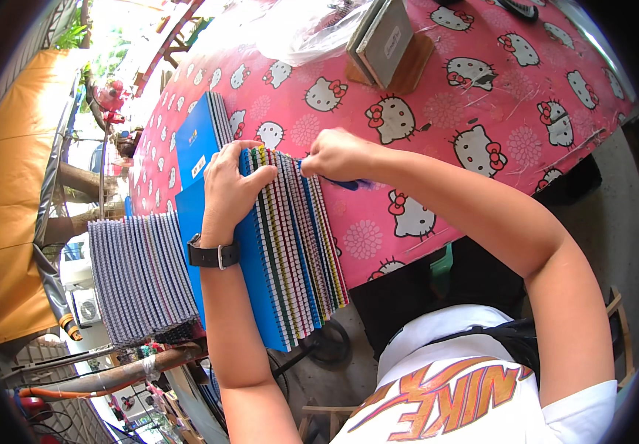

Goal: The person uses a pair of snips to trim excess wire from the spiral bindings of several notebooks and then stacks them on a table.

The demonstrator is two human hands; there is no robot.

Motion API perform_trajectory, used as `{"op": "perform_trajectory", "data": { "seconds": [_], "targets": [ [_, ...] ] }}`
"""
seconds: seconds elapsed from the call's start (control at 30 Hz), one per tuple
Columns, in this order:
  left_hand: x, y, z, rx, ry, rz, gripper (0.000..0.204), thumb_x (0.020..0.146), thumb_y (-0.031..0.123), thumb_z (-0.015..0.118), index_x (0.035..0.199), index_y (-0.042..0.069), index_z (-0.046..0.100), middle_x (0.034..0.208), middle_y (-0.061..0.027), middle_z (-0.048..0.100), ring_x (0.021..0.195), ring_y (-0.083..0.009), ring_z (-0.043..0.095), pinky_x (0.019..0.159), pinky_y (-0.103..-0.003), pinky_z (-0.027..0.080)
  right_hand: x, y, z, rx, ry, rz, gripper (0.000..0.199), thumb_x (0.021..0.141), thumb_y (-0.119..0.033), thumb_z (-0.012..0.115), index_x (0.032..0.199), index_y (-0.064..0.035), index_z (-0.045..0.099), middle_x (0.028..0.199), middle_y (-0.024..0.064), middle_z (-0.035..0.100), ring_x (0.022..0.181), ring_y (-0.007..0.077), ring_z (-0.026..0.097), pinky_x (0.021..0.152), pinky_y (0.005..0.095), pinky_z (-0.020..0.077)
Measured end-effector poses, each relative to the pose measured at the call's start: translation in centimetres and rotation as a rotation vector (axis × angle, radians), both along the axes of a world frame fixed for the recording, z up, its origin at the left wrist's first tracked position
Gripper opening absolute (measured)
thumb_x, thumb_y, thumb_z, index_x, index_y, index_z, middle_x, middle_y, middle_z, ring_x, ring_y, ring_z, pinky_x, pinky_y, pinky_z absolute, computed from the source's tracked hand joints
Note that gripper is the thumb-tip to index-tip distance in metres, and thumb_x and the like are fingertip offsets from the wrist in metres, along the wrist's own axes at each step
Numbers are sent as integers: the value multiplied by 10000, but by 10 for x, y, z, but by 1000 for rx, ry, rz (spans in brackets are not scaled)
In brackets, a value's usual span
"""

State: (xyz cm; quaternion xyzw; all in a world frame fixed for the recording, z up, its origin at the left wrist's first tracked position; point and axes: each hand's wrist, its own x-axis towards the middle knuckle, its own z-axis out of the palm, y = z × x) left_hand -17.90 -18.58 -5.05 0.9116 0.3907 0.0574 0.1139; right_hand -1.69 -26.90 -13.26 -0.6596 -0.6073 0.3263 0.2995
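Left hand (229, 186) presses flat on the fanned spiral notebooks (297, 244), steadying the stack. Right hand (338, 154) pinches a blue cover edge at the stack's top. Notebooks overhang the pink patterned surface (423, 111); another stack (142, 277) lies alongside.

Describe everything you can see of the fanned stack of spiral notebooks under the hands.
The fanned stack of spiral notebooks lies on the pink cartoon-cat tablecloth, overhanging its near edge. Blue covers, overlapped so the white wire bindings show in rows. The left hand presses flat on it; the right hand pinches its far end.
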Motion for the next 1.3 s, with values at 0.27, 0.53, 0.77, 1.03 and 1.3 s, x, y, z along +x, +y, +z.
{"op": "perform_trajectory", "data": {
  "seconds": [0.27, 0.53, 0.77, 1.03, 1.3],
  "targets": [
    [2, -4, 2, -4, -2, 8, 476, 682, 280, 684, 1077, 31, 593, 998, -161, 567, 967, -262, 532, 850, -346, 422, 0, 1, -28, -168, 418, -37, 384, 777, -343, 613, 849, 32, 648, 779, 191, 655, 735, 279, 665, 679, 386, 532],
    [3, -4, 3, -50, 16, 27, 471, 683, 282, 682, 1080, 44, 592, 1060, -169, 556, 1016, -268, 519, 880, -345, 410, -3, -7, -26, 141, -128, -67, 316, 734, -306, 656, 888, -29, 657, 948, 154, 656, 953, 297, 623, 812, 406, 486],
    [0, -1, 3, -39, 22, 19, 486, 684, 292, 686, 1091, 43, 590, 1068, -173, 554, 1027, -272, 519, 893, -348, 406, -6, -3, -21, 189, -163, -19, 262, 772, -259, 630, 840, -6, 644, 890, 153, 659, 805, 266, 658, 713, 418, 519],
    [1, -3, 3, -68, 18, 40, 488, 686, 293, 684, 1093, 41, 589, 1063, -168, 556, 1001, -265, 529, 880, -345, 414, -5, 3, -35, -441, 1115, -25, 368, 851, -284, 558, 908, 80, 560, 795, 243, 638, 651, 304, 656, 605, 419, 550],
    [2, -1, 2, -46, 19, 16, 461, 680, 269, 673, 1068, 33, 597, 1032, -156, 568, 982, -257, 533, 864, -340, 416, 1, -6, -34, 139, -202, -45, 353, 751, -339, 646, 900, -19, 627, 893, 142, 645, 895, 281, 621, 795, 408, 472]
  ]
}}
